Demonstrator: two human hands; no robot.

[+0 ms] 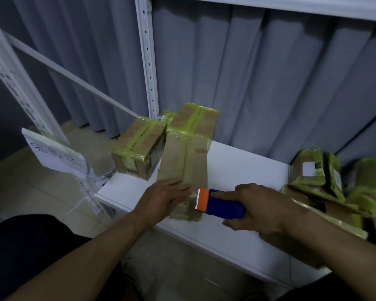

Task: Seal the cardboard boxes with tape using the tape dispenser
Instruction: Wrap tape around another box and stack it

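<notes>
A long flat cardboard box (186,161) with a strip of yellowish tape down its middle lies on the white table (243,170). My left hand (165,197) rests flat on the box's near end, fingers spread, pressing it down. My right hand (258,208) grips a blue tape dispenser (223,206) with an orange toothed blade, which touches the box's near right corner. Two taped boxes stand behind: one (139,147) at the table's left edge, one (193,120) further back.
A heap of taped boxes and packages (326,177) lies at the table's right. A white shelf upright (148,61) and grey curtains stand behind. A paper sign (57,155) hangs on the rack at the left. Tiled floor lies below.
</notes>
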